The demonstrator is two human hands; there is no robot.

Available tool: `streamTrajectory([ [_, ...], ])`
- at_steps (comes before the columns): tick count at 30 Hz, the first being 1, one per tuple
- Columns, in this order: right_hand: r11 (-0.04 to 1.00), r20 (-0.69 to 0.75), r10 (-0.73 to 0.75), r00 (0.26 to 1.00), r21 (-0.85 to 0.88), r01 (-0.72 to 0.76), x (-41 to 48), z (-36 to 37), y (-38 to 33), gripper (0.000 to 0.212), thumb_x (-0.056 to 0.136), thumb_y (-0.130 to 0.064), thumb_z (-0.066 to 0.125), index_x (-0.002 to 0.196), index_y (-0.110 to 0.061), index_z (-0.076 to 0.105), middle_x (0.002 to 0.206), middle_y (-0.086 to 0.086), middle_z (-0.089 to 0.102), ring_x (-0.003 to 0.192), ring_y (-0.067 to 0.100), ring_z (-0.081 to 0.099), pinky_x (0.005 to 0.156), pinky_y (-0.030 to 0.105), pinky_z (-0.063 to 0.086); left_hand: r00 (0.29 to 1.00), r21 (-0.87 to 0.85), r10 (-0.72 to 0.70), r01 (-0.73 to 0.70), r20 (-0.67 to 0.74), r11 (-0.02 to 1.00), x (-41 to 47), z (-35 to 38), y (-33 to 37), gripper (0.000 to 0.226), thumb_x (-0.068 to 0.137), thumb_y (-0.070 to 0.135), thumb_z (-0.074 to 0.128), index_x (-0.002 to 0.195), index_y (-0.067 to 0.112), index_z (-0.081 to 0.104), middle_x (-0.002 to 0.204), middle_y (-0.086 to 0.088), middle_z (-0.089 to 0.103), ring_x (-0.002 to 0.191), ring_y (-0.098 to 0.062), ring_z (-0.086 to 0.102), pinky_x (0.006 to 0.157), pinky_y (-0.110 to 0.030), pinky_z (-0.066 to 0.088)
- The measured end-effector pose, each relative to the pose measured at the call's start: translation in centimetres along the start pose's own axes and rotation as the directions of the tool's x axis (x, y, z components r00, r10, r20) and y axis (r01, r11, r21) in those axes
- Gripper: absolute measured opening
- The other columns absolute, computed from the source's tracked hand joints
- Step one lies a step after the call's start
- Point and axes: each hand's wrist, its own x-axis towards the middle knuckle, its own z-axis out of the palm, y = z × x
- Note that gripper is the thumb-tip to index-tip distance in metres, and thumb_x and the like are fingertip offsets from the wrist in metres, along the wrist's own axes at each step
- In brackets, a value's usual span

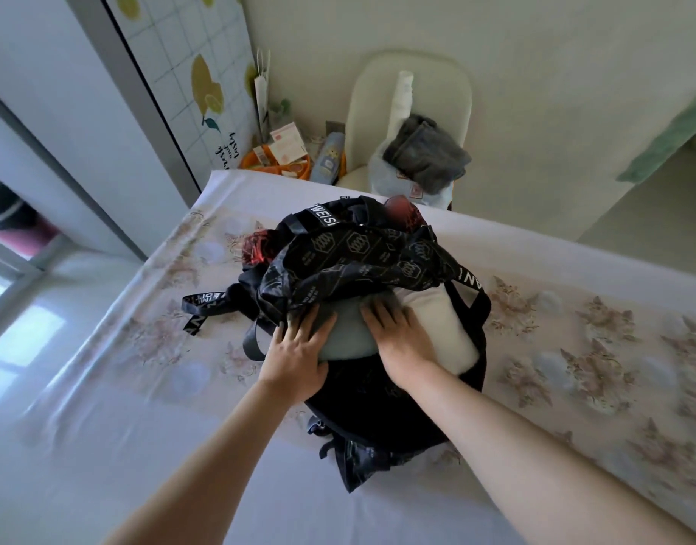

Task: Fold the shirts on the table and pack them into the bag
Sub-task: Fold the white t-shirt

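Plainly, 2 folded shirts sit in the mouth of the black bag [372,409] on the bench [142,446]: a pale green shirt [346,344] just beside a white shirt [437,328]. The left hand [299,356] and right hand [403,340] lie flat with fingers spread, pressing on the green one and gripping nothing. Such cloth is likely light, soft and floppy, so push with flat palms on the folded edge. The limp bag needs its rim held wide.

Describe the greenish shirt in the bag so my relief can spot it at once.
On the table with the floral cloth lies a black patterned bag, its mouth open. Inside lie two folded shirts side by side; the pale grey-green shirt is the one showing between the left hand and the right hand. Its neighbour, the white shirt, is brighter and lies further right.
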Motion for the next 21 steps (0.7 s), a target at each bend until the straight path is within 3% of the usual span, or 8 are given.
streamTrajectory([
  [3, 0.998, 0.122, -0.008, 0.992, -0.066, 0.016, 1.9, -0.7, 0.7, 0.069, 0.098, -0.017, 0.030, 0.159, -0.021, -0.002, 0.165, 0.008, 0.011, 0.151, 0.032, 0.009, 0.121, 0.045, 0.011, 0.999, -0.012, -0.043, 0.043, 0.015, 0.999, -0.5, 0.4, -0.3, 0.084, 0.091, 0.039, 0.048, 0.156, 0.035, -0.006, 0.164, -0.009, 0.007, 0.150, -0.034, 0.004, 0.122, -0.051, 0.007],
  [7, 0.998, 0.175, -0.029, 0.984, 0.067, 0.017, 0.9, -1.4, 0.7, 0.093, 0.088, -0.028, 0.055, 0.159, -0.022, -0.003, 0.167, 0.004, -0.001, 0.153, 0.025, -0.006, 0.123, 0.049, -0.003, 0.985, -0.029, -0.081, 0.086, 0.152, 0.996, 0.3, -0.3, 0.2, 0.093, 0.087, 0.057, 0.046, 0.154, 0.037, -0.015, 0.164, -0.006, -0.014, 0.150, -0.031, -0.012, 0.121, -0.052, -0.003],
  [9, 0.987, 0.114, 0.037, 0.993, 0.151, -0.054, 0.1, -1.8, 0.4, 0.086, 0.088, -0.041, 0.054, 0.159, -0.022, 0.008, 0.166, 0.004, 0.003, 0.153, 0.024, -0.004, 0.122, 0.051, -0.001, 0.990, -0.064, -0.084, 0.091, 0.112, 0.994, 0.2, -0.3, 0.2, 0.087, 0.086, 0.064, 0.040, 0.155, 0.037, -0.005, 0.165, -0.006, -0.006, 0.151, -0.030, -0.007, 0.122, -0.050, -0.002],
  [12, 0.923, -0.045, 0.349, 0.936, 0.189, -0.335, -1.6, -1.6, 0.5, 0.071, 0.096, -0.046, 0.042, 0.157, -0.022, 0.016, 0.165, 0.009, 0.010, 0.152, 0.029, 0.006, 0.120, 0.055, 0.012, 0.997, -0.084, -0.057, 0.053, -0.044, 0.995, -0.2, -0.2, 0.4, 0.076, 0.088, 0.061, 0.033, 0.156, 0.032, 0.016, 0.163, -0.010, 0.015, 0.149, -0.033, 0.013, 0.123, -0.048, 0.008],
  [14, 0.879, 0.061, 0.431, 0.900, 0.196, -0.434, -2.9, -0.9, 1.2, 0.077, 0.097, -0.055, 0.035, 0.159, -0.022, 0.003, 0.166, 0.012, -0.004, 0.152, 0.033, -0.002, 0.121, 0.054, 0.008, 0.996, -0.088, -0.018, 0.011, -0.085, 0.996, -0.4, 0.0, 0.9, 0.078, 0.087, 0.062, 0.028, 0.156, 0.025, 0.024, 0.160, -0.011, 0.024, 0.146, -0.033, 0.023, 0.123, -0.047, 0.013],
  [17, 0.888, 0.247, 0.350, 0.903, 0.219, -0.404, -3.4, -0.7, 2.7, 0.084, 0.097, -0.064, 0.032, 0.158, -0.026, -0.011, 0.164, 0.009, -0.020, 0.152, 0.031, -0.014, 0.123, 0.049, -0.002, 0.999, -0.097, -0.046, 0.042, -0.030, 0.994, -0.2, -0.1, 1.8, 0.080, 0.089, 0.064, 0.031, 0.156, 0.023, 0.020, 0.160, -0.009, 0.023, 0.146, -0.031, 0.021, 0.123, -0.044, 0.010],
  [19, 0.874, 0.266, 0.318, 0.910, 0.290, -0.391, -3.4, -2.1, 3.4, 0.079, 0.098, -0.063, 0.031, 0.159, -0.025, 0.000, 0.166, 0.008, -0.010, 0.153, 0.029, -0.005, 0.123, 0.047, 0.004, 0.996, -0.113, -0.079, 0.075, -0.028, 0.991, 0.0, -1.1, 2.7, 0.075, 0.092, 0.059, 0.039, 0.155, 0.022, 0.022, 0.159, -0.007, 0.023, 0.144, -0.030, 0.023, 0.121, -0.044, 0.014],
  [21, 0.872, 0.186, 0.281, 0.942, 0.360, -0.331, -4.4, -3.9, 4.2, 0.067, 0.100, -0.055, 0.034, 0.157, -0.022, 0.022, 0.165, 0.008, 0.017, 0.150, 0.028, 0.019, 0.120, 0.045, 0.022, 0.998, -0.135, -0.052, 0.048, -0.030, 0.990, 0.4, -2.9, 4.4, 0.068, 0.095, 0.054, 0.041, 0.153, 0.023, 0.024, 0.159, -0.004, 0.022, 0.143, -0.028, 0.024, 0.117, -0.044, 0.021],
])
